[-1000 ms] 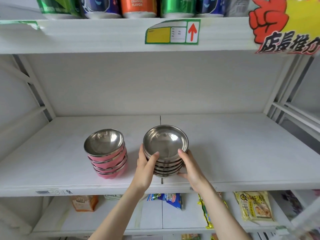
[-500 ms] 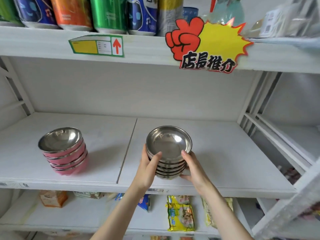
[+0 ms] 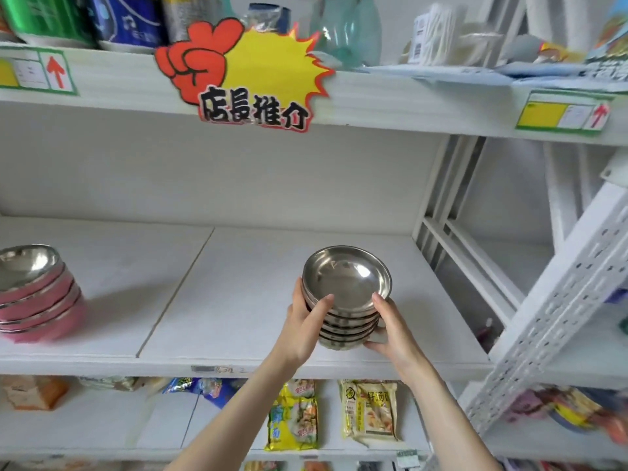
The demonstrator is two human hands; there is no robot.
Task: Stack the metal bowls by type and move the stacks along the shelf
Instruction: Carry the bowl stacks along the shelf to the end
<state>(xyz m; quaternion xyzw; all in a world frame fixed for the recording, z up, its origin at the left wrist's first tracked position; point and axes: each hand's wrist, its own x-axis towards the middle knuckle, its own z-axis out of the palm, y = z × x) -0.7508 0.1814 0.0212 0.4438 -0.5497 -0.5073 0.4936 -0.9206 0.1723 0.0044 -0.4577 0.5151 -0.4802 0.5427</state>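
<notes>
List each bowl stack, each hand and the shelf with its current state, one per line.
plain steel bowl stack: nested, upright, gripped from both sides.
pink bowl stack: nested, standing free on the shelf's left part.
left hand: clasping the plain stack.
right hand: clasping the plain stack.
shelf: bare under the plain stack.

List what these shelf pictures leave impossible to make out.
Head view only:
- Pink bowls: stack cut by the left edge.
- Steel bowls: whether the stack rests on the shelf; left hand and right hand cover its sides and base.
- Price tag: print blurred.
</notes>
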